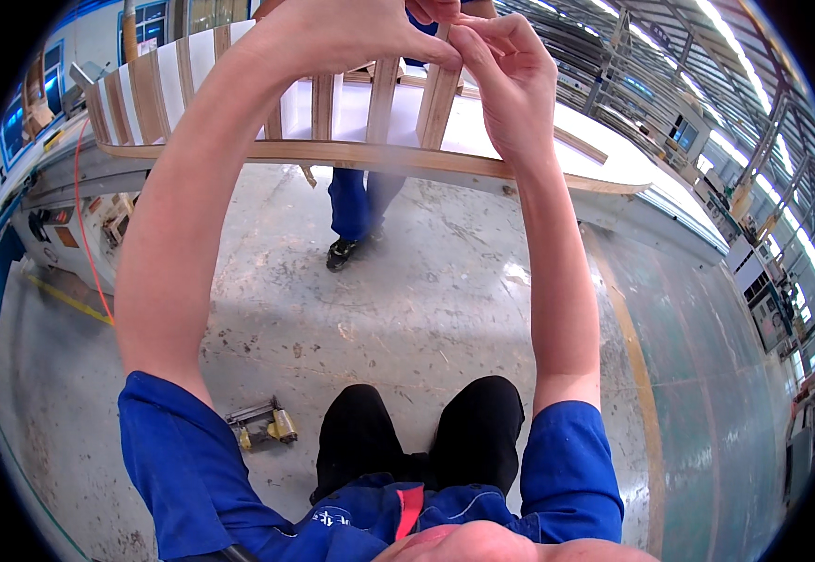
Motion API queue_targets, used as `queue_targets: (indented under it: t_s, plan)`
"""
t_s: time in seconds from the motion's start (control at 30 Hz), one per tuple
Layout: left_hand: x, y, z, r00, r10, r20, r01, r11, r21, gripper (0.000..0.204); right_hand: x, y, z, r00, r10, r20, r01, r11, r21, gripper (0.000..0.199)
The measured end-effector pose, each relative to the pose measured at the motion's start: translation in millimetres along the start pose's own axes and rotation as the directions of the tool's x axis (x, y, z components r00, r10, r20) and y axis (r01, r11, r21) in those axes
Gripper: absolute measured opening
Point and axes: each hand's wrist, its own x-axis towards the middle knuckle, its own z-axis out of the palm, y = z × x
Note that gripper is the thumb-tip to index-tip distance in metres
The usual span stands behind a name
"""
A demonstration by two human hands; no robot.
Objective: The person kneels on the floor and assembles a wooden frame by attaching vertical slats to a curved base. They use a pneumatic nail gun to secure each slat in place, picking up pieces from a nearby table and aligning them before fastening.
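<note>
Both hands are brought together near the upper edge of the view, at the top of an upright wooden slat (437, 105). The left hand (356, 36) is reached in from the left, its thumb laid against the slat's upper end, while its other fingers are partly cut off by the edge of the view. The right hand (512, 82) is held just beside it, with thumb and fingers bent narrowly toward the same end. Whether the slat is gripped or only touched cannot be told, and anything small between the fingertips cannot be made out.

The slat is set on the near side of a long curved frame, whose wooden rim (379, 156) is run from left to right before the hands. More upright slats (323, 105) are spaced along it to the left, with white surfaces seen between them. To the right, a loose-looking wooden strip (580, 145) is laid on the white surface. A pale table (687, 221) is seen at the frame's right end.

Beyond the rim, a co-worker's leg in blue trousers (348, 204) and a dark shoe (341, 255) are seen. On the grey floor (407, 318), a metal-and-yellow tool (263, 423) is left lying near the person's left knee. At the far left, a red hose (84, 215) is hung beside a pale machine (63, 234).
</note>
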Motion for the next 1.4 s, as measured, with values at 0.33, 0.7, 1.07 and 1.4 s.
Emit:
queue_targets:
  t_s: [0.33,0.7,1.07,1.4]
  plan:
    - [-39,-24,41,0.754,0.528,-0.390,-0.303,0.808,0.506,0.026,0,-17,13,0.995,0.079,-0.056,-0.080,0.997,-0.014,0.014]
    - [-113,-43,131,0.827,0.462,-0.320,-0.223,0.793,0.567,0.042,2,-7,9,1.000,0.022,-0.012,-0.023,1.000,-0.021,0.015]
    - [-106,-46,129,0.821,0.473,-0.320,-0.267,0.813,0.517,0.037,2,-4,10,0.999,0.013,-0.034,-0.012,1.000,0.027,0.012]
    - [-105,-44,127,0.838,0.442,-0.319,-0.243,0.826,0.508,0.032,1,-16,18,0.995,0.074,-0.066,-0.071,0.997,0.043,0.015]
